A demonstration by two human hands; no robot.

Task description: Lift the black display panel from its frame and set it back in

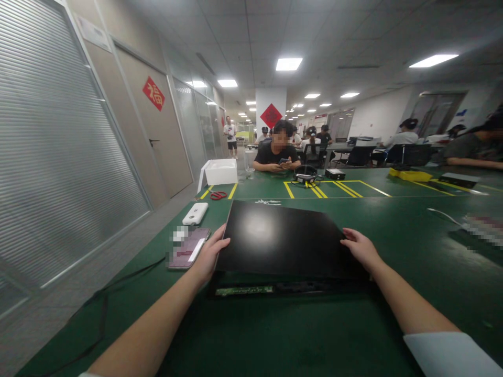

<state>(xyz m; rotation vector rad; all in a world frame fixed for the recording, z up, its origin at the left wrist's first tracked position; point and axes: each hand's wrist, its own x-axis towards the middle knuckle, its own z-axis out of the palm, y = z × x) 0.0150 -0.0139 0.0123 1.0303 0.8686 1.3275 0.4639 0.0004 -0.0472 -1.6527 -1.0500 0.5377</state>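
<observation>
A flat black display panel [281, 243] with a glossy spot of reflected light is held tilted above the table. My left hand [212, 253] grips its left edge, thumb on the face and fingers behind. At the right edge, my right hand [360, 250] is closed on the panel, its fingers partly hidden. Below the near edge shows a black frame [314, 287] with a green circuit board strip [244, 290] along its left part. The panel covers the rest of that frame.
On the green table [283, 335], a notebook-like purple item [188, 250], a white device [195, 213], red-handled scissors [218, 195] and small white pieces [268, 202] lie left and beyond. A white foam box [221, 172] stands farther back. A person [277, 152] sits opposite, holding a phone.
</observation>
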